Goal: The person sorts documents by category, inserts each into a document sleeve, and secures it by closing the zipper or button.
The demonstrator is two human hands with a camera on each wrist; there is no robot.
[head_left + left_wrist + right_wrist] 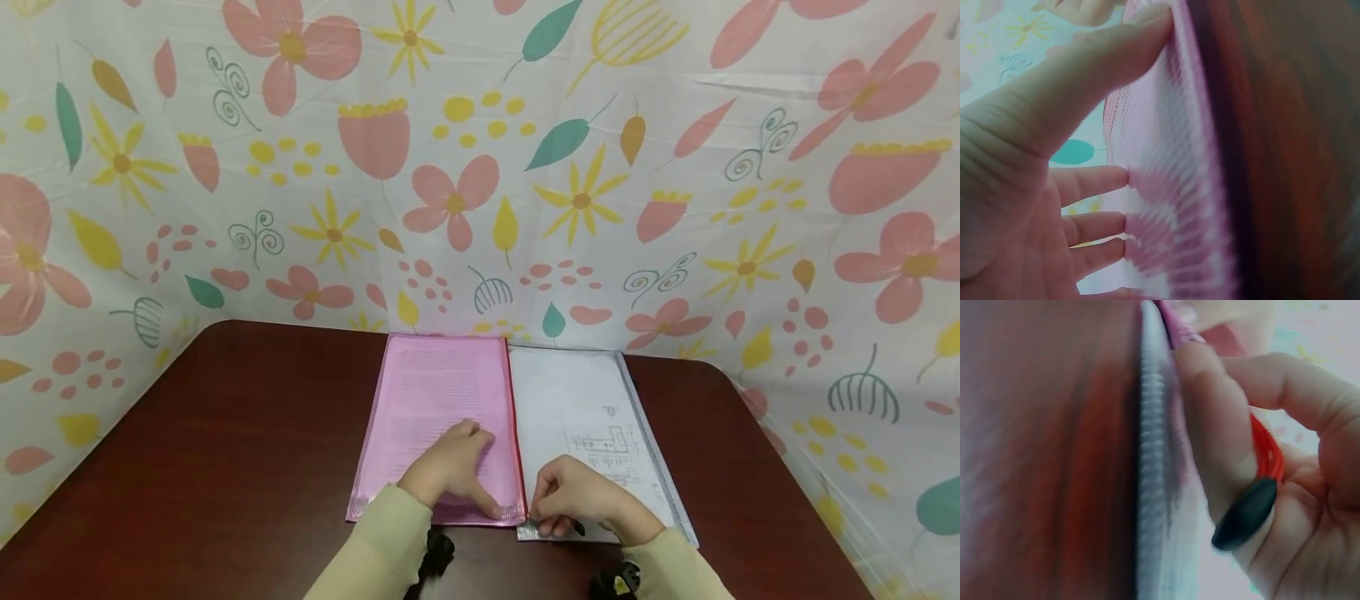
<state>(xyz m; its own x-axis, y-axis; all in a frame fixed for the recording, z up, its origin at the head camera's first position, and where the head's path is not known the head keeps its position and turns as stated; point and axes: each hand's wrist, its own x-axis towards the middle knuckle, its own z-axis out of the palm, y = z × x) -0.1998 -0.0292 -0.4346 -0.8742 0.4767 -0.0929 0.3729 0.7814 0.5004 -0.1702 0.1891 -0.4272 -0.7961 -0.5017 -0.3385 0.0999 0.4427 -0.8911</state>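
A pink mesh zipper document pouch (435, 383) with a printed sheet inside lies on the table, a red zipper running down its right side. My left hand (453, 467) rests on its lower right part, fingers spread and thumb near the bottom edge. At the pouch's lower right corner, my right hand (573, 496) pinches the zipper pull, its fingers curled. In the right wrist view the red cord of the zipper pull (1266, 447) and its dark tip stick out of the fingers. The slider itself is hidden behind the fingertips.
A white mesh document pouch (558, 400) with a drawing inside lies to the right, its left side under the pink one. Both lie on a dark brown table (225, 467). A flower-patterned cloth (465, 108) hangs behind the table and along its sides.
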